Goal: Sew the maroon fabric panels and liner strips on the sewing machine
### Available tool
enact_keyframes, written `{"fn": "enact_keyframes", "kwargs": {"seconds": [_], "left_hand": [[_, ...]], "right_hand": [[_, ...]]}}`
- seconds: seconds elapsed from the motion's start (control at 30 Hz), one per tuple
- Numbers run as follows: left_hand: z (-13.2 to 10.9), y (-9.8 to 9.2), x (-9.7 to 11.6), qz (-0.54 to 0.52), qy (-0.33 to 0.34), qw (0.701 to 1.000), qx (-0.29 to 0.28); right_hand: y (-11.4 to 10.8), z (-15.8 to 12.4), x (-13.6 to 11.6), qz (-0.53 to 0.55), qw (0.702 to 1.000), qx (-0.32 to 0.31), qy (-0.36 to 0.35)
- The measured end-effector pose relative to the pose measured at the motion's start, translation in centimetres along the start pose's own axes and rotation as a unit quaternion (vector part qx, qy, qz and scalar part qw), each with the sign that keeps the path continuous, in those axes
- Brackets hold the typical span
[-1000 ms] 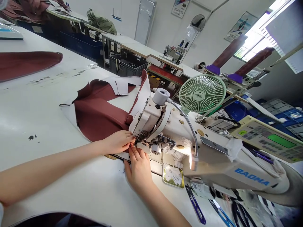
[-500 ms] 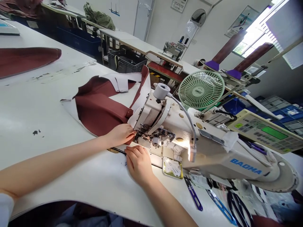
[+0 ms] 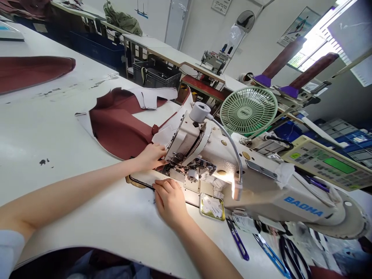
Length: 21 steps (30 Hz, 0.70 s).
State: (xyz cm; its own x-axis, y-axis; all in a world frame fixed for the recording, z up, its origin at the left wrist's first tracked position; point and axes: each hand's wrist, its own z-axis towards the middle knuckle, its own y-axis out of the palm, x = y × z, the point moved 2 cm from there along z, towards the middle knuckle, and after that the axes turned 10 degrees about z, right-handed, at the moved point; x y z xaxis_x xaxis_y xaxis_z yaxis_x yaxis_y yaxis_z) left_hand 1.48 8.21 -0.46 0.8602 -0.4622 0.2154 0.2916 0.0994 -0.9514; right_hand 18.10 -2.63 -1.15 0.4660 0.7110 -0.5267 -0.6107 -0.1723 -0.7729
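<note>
Under the head of a white sewing machine, the far edge of a maroon garment piece with white backing runs in toward the needle area. My left hand is closed on the cloth's edge just left of the presser foot, thumb low and fingers above. Its fingertips are partly hidden by the machine head. My right hand lies on the machine bed and table in front of the needle area, fingers loosely bent and apart, with no cloth seen in them. A small lamp lights the bed.
A tin tray of white labels sits right of my right hand. Purple thread snips, a blue-handled tool and black scissors lie nearby. A green fan and a control panel stand behind the machine. Another maroon piece lies far left.
My left hand has shifted slightly up and away with the maroon cloth, which has turned and slid off the near part of the bed. My right hand has barely moved.
</note>
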Motion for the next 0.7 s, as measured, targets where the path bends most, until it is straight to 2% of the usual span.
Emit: {"fn": "enact_keyframes", "kwargs": {"seconds": [0.37, 0.7], "left_hand": [[0.1, -0.6, 0.9, 0.013, -0.021, 0.999, -0.043], [-0.2, -0.7, 0.6, 0.030, -0.028, 0.998, -0.037]], "right_hand": [[0.2, -0.1, 0.2, -0.001, 1.000, -0.014, 0.016], [0.2, 0.1, -0.3, -0.029, 0.999, -0.016, 0.005]]}}
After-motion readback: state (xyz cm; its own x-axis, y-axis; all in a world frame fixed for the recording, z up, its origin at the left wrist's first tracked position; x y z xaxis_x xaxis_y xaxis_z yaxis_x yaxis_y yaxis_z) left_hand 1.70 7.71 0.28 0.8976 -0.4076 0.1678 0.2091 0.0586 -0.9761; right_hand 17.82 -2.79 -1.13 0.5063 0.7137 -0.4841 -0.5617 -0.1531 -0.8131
